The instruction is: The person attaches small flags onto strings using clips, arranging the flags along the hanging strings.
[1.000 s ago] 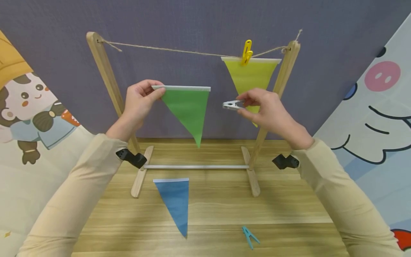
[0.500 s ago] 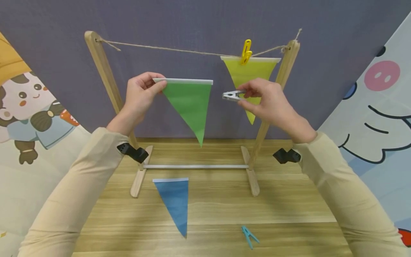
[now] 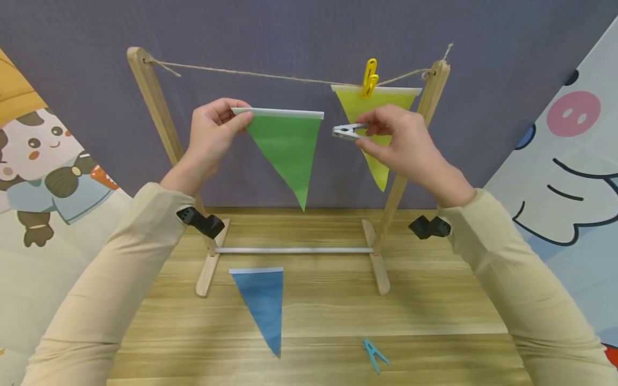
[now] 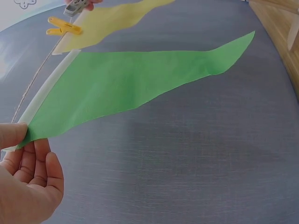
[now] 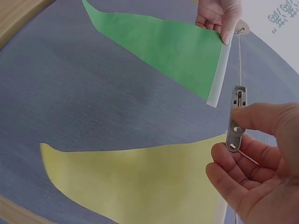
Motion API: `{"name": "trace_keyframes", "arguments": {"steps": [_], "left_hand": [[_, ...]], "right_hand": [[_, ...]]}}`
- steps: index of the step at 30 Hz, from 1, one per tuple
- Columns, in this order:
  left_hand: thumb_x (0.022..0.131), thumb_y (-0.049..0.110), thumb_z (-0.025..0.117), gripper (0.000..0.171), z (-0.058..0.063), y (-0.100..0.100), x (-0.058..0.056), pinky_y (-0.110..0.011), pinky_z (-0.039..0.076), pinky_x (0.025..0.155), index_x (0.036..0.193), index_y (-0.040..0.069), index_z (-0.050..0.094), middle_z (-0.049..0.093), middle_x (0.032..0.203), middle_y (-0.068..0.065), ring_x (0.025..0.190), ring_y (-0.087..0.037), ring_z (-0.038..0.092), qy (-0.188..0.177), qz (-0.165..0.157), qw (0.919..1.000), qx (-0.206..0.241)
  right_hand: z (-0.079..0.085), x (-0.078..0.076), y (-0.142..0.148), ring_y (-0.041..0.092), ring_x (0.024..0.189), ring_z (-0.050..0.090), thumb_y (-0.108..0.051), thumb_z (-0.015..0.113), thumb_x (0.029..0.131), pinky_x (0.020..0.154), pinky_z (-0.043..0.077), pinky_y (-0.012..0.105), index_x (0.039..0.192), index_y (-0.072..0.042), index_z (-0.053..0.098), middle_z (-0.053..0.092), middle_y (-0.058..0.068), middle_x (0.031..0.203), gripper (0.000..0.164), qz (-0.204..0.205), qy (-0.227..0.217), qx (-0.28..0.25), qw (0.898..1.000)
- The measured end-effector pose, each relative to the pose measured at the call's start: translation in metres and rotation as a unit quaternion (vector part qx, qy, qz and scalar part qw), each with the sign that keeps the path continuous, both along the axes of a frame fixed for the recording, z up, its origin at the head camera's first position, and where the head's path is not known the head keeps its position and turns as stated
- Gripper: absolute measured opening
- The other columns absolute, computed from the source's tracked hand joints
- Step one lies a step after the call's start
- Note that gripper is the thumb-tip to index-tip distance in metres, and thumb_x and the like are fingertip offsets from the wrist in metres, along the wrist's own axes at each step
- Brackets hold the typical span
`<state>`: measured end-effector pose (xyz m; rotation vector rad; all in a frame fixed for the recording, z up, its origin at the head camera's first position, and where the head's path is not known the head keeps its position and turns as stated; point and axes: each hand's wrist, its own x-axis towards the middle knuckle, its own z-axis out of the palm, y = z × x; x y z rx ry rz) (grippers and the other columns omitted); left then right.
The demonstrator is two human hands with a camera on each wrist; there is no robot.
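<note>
My left hand [image 3: 212, 134] pinches the left end of the white top strip of a green pennant [image 3: 287, 147], which hangs point down below the twine [image 3: 241, 72]. To its right, my right hand [image 3: 403, 142] holds a grey clothespin [image 3: 346, 131] between thumb and fingers, its nose toward the green pennant. Behind that hand a yellow pennant [image 3: 357, 104] hangs from the twine by a yellow clothespin [image 3: 370, 79]. The right wrist view shows the grey clothespin [image 5: 236, 119] under my thumb, apart from the green pennant [image 5: 168, 51].
A wooden stand with a left post [image 3: 154, 102], a right post [image 3: 429, 102] and a white crossbar [image 3: 294, 250] carries the twine. On the wooden table [image 3: 328, 305] lie a blue pennant [image 3: 263, 305] and a blue clothespin [image 3: 374, 355]. Cartoon panels flank both sides.
Both hands have risen toward the twine, carrying the green pennant and the grey clothespin. The green pennant has also shifted slightly right. The blue pennant and blue clothespin have stayed put.
</note>
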<state>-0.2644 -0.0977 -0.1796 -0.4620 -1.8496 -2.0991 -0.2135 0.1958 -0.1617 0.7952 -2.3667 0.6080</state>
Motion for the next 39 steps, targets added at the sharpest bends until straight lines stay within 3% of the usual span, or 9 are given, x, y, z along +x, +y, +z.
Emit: {"name": "trace_keyframes", "arguments": {"steps": [9, 31, 39], "left_hand": [[0.083, -0.006, 0.065, 0.016, 0.006, 0.001, -0.001, -0.018, 0.048, 0.063, 0.076, 0.008, 0.068, 0.064, 0.071, 0.001, 0.064, -0.007, 0.055, 0.005, 0.0, 0.9999, 0.014], [0.081, -0.007, 0.067, 0.017, 0.019, 0.009, -0.009, -0.018, 0.046, 0.059, 0.073, 0.008, 0.066, 0.063, 0.067, 0.001, 0.06, -0.006, 0.054, 0.015, 0.021, 0.9985, 0.048], [0.081, -0.007, 0.067, 0.017, 0.022, 0.011, -0.012, -0.018, 0.045, 0.056, 0.072, 0.008, 0.066, 0.063, 0.065, 0.001, 0.056, -0.006, 0.052, 0.018, 0.028, 0.998, 0.053]], "right_hand": [[0.009, 0.002, -0.005, 0.022, 0.083, 0.06, 0.002, 0.068, 0.081, 0.078, 0.053, 0.035, 0.101, 0.007, 0.064, 0.063, 0.017, 0.092, 0.021, 0.006, 0.025, -0.003, 1.0], [0.024, 0.001, -0.02, 0.022, 0.083, 0.059, 0.0, 0.066, 0.085, 0.08, 0.052, 0.031, 0.104, 0.007, 0.064, 0.061, 0.018, 0.091, 0.02, 0.022, 0.038, -0.003, 0.999], [0.034, 0.001, -0.032, 0.023, 0.088, 0.059, -0.002, 0.064, 0.088, 0.082, 0.05, 0.032, 0.111, 0.006, 0.063, 0.063, 0.018, 0.101, 0.025, 0.034, 0.037, 0.01, 0.999]]}}
